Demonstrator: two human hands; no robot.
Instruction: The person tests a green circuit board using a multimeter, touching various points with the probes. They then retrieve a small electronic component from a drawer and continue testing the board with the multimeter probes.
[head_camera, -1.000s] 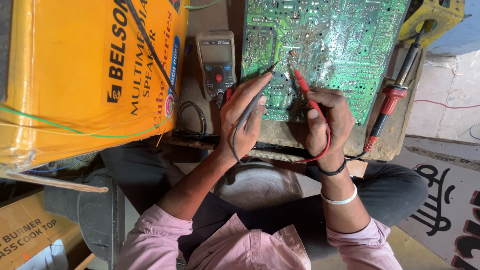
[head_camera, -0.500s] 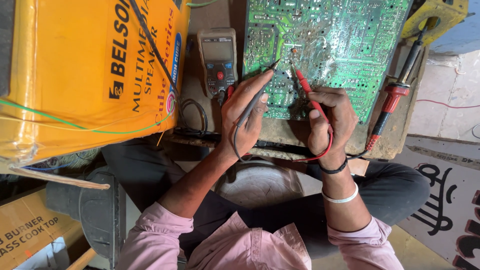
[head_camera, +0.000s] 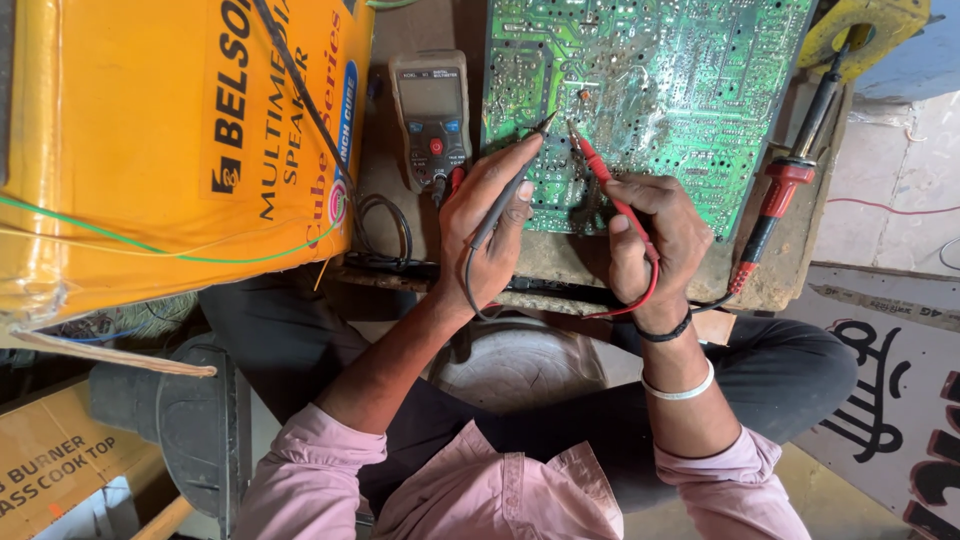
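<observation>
Board (head_camera: 660, 90) ahead of fingers; left hand (head_camera: 490, 225) pinches black probe (head_camera: 510, 185), right hand (head_camera: 655, 235) red probe (head_camera: 600, 180), tips converging, nearly touching.

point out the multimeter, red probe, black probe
multimeter (head_camera: 432, 115), head view, on its dial
red probe (head_camera: 607, 187), head view, mid-shaft above right hand
black probe (head_camera: 508, 195), head view, mid-shaft in left hand
</observation>
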